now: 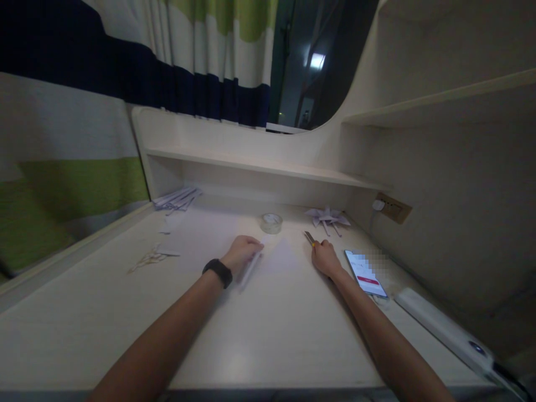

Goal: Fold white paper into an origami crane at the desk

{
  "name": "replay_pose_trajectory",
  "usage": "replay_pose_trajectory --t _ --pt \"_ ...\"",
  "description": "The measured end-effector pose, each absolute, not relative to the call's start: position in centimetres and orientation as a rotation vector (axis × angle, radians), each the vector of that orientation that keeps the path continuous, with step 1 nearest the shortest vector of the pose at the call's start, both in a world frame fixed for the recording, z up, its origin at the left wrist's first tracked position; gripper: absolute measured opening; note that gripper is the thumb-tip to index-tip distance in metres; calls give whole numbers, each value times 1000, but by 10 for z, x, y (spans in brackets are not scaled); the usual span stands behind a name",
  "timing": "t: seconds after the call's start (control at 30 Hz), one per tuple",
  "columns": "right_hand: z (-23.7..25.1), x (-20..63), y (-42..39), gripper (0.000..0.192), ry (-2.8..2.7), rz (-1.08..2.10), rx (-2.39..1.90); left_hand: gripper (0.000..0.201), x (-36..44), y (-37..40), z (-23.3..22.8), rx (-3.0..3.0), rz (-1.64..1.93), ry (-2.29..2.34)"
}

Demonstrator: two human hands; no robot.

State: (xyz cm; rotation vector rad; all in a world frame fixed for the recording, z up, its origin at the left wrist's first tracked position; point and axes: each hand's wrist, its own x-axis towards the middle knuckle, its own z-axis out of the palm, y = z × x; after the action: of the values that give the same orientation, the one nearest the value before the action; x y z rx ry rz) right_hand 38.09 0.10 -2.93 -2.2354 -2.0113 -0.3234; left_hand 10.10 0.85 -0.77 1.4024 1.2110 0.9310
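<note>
Phone screen partly blurred

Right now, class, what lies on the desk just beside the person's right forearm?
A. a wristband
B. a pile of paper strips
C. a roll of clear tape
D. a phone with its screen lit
D: the phone lies lit on the desk, just outside the right forearm, behind the right hand.

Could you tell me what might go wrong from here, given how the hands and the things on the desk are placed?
1. The right hand holds a small cutter, its tip pointing toward the paper pinwheel; a slip could nick the desk or the paper.
2. The phone lies right beside that wrist and could be knocked.
3. The left hand rests on a rolled paper stick, which may flatten under pressure.
</note>
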Motion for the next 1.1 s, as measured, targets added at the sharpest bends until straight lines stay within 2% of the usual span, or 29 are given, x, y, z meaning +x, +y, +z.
replay_pose_trajectory --t 0.3,0.7,0.8,0.93,1.1 --pt "-30 375 -6 34 -2075 -423 -2206 23 85 24 -19 2246 705 1538" --pt "-31 374 -7 34 -2088 -462 -2209 24 100 8 -22 2389 556 1702" --pt "-30 374 -7 35 -2083 -458 -2219 24 101 1 -18 2492 650 1763" --pt "-28 373 -8 35 -2083 -446 -2229 25 106 -12 -12 2666 754 1658" --pt "-25 374 -12 33 -2090 -421 -2222 29 123 -32 -9 2803 478 1467"
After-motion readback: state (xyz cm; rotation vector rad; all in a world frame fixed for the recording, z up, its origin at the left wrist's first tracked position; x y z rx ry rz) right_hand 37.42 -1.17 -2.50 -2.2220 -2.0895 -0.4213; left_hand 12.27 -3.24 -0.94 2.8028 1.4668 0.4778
